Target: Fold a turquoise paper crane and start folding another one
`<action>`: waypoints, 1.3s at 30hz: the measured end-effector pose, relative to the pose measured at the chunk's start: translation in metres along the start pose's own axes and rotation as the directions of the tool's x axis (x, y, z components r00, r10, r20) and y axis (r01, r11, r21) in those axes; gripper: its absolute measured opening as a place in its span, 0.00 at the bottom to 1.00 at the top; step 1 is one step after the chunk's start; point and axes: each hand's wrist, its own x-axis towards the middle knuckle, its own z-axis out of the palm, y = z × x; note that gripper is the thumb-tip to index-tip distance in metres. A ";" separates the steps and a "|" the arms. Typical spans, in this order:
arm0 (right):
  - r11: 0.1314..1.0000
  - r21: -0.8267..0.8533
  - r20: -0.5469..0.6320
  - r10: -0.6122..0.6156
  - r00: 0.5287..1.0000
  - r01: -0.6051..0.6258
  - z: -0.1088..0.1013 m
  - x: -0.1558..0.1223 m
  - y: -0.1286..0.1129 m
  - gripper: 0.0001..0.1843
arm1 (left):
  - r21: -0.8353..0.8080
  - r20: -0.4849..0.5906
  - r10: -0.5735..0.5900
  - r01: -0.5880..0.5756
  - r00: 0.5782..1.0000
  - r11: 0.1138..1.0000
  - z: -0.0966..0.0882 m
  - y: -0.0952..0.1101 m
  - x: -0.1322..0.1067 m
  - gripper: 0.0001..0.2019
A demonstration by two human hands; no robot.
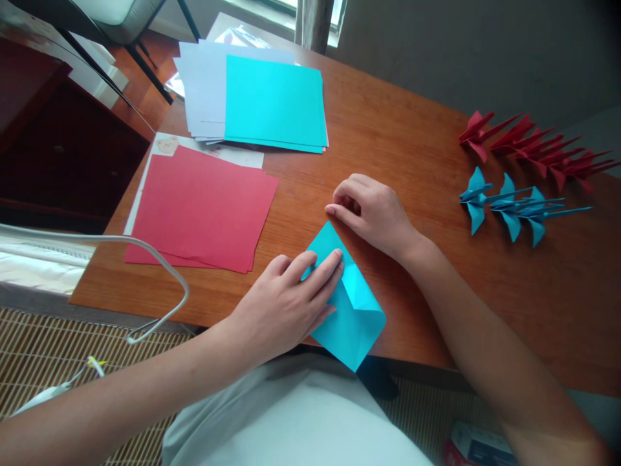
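Note:
A folded sheet of cyan origami paper (pixel 359 336) lies at the table's front edge, its near corner reaching past that edge. It has creases and a raised, curved flap on the right. My left hand (pixel 295 298) rests on the paper with fingers stretched out, pressing its left and middle part. Just beyond the paper's far corner is my right hand (pixel 371 210), fingers curled and thumb close to the index finger. Nothing shows between those fingertips, and the hand appears apart from the paper.
Red paper sheets (pixel 204 207) lie on the left. Behind them are cyan sheets (pixel 276 100) on white paper (pixel 204 90). Blue paper cranes (pixel 509 204) and red paper cranes (pixel 533 145) line the right side. A white cable (pixel 165 259) hangs past the left front edge.

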 end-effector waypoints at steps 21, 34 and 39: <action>1.000 -0.012 0.141 0.001 0.990 0.001 -0.024 -0.063 -0.002 0.14 | 0.006 0.023 -0.031 0.031 0.999 0.999 -0.001 0.002 0.000 0.25; 0.989 -0.127 0.035 0.082 0.996 -0.077 -0.011 -0.043 -0.010 0.13 | 0.009 0.031 -0.015 0.015 0.999 1.000 -0.004 0.003 0.001 0.24; 0.987 -0.141 0.011 0.085 0.996 -0.082 -0.006 -0.014 -0.009 0.13 | -0.020 0.040 -0.020 0.020 0.999 1.000 -0.005 0.002 0.001 0.24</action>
